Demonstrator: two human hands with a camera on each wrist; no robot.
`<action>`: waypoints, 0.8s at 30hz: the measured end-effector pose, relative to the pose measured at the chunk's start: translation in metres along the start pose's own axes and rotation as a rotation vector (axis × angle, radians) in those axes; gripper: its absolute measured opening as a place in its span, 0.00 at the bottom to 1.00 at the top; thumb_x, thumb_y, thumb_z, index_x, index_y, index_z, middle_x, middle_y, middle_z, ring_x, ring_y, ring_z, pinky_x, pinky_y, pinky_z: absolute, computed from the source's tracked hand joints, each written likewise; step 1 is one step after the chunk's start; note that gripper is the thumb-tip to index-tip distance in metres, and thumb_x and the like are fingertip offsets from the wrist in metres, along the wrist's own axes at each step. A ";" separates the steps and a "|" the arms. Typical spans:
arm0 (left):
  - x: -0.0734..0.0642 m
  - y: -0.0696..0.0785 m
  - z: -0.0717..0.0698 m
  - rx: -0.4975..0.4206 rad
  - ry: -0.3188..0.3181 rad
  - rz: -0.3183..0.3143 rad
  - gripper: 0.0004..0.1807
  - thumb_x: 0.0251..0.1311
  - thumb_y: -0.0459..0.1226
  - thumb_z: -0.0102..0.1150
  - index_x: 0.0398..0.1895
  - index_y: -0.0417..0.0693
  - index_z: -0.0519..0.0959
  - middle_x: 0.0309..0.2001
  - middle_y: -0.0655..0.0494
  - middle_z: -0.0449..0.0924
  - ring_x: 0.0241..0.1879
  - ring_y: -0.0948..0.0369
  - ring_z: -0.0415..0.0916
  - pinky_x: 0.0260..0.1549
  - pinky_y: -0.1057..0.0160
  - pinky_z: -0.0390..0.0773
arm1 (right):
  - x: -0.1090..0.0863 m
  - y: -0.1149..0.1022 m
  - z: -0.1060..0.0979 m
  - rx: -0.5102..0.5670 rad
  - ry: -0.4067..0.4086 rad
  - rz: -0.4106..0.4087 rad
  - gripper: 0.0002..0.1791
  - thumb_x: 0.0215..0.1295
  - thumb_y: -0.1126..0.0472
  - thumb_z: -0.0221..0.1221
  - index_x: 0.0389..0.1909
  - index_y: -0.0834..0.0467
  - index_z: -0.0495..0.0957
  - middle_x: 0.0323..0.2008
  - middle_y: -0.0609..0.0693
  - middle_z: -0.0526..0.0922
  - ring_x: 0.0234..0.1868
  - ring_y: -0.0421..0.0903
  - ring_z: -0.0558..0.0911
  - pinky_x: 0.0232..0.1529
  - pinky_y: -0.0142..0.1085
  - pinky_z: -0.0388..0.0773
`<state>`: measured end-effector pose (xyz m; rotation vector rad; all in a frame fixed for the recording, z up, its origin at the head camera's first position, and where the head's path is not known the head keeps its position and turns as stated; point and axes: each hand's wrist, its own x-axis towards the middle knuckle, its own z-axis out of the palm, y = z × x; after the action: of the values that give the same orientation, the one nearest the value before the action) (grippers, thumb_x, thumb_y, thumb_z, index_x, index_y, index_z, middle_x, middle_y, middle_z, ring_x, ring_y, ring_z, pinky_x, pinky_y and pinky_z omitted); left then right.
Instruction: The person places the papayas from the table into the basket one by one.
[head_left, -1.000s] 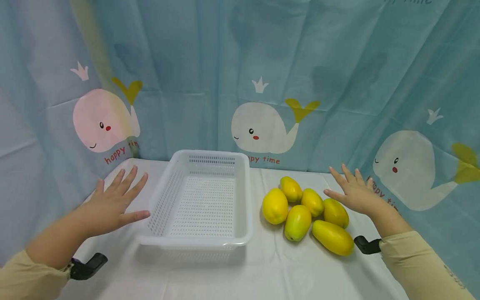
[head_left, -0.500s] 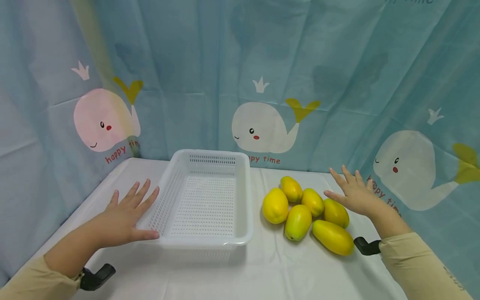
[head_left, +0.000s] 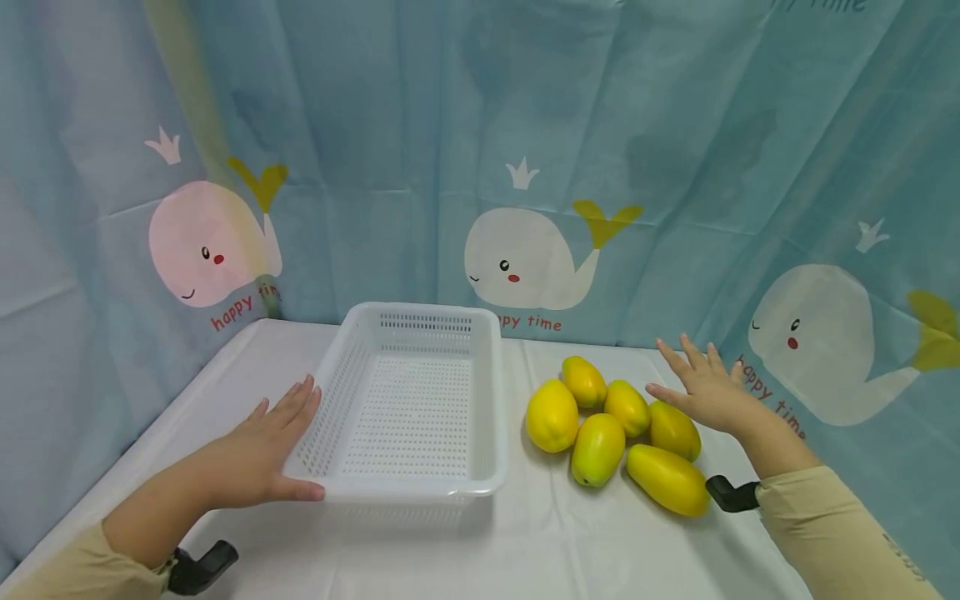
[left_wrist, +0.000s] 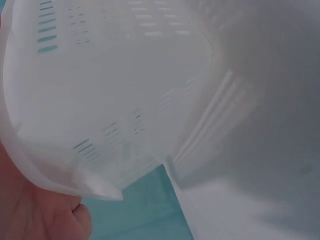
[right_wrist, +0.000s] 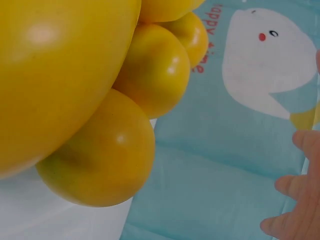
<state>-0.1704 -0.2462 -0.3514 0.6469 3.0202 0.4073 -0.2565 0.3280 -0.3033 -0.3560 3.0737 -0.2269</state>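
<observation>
A white plastic basket [head_left: 408, 417] with perforated walls stands on the table, nothing in it. My left hand [head_left: 258, 454] is at its left rim, fingers extended together and thumb stretched toward the near left corner. In the left wrist view, part of that hand [left_wrist: 40, 212] shows right beside the basket rim [left_wrist: 55, 185]. Several yellow mangoes lie grouped to the right of the basket, one of them a longer mango [head_left: 667, 481] nearest the front. My right hand [head_left: 708, 392] hovers beyond their right side with fingers spread, holding nothing; its fingertips [right_wrist: 290, 186] show at the right wrist view's edge.
A white cloth [head_left: 540, 550] covers the table. Behind it hangs a blue curtain [head_left: 360, 167] printed with whales, and it also runs along the left and right sides. A black wrist mount [head_left: 201, 568] sticks out from the left sleeve, another [head_left: 731, 493] from the right.
My left hand has moved right and toward me to the basket's left rim, its fingers drawing closer together. The right hand, basket and mangoes stay in place.
</observation>
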 end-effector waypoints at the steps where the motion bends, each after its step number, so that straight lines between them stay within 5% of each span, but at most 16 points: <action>1: 0.000 0.000 0.000 -0.007 -0.006 0.002 0.69 0.34 0.71 0.57 0.71 0.39 0.38 0.72 0.42 0.32 0.70 0.44 0.34 0.61 0.36 0.36 | 0.000 0.000 0.000 -0.004 0.001 0.001 0.49 0.59 0.29 0.44 0.72 0.47 0.34 0.69 0.67 0.31 0.64 0.75 0.30 0.48 0.74 0.21; 24: 0.001 0.006 -0.005 -0.028 -0.057 -0.029 0.71 0.32 0.72 0.56 0.70 0.37 0.38 0.72 0.41 0.33 0.69 0.43 0.36 0.61 0.36 0.41 | -0.006 -0.009 0.001 0.058 0.027 -0.026 0.48 0.60 0.34 0.48 0.72 0.47 0.35 0.70 0.66 0.31 0.65 0.71 0.31 0.53 0.72 0.27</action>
<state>-0.1690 -0.2422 -0.3450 0.6013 2.9605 0.4219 -0.2488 0.3208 -0.3034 -0.3930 3.0825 -0.3239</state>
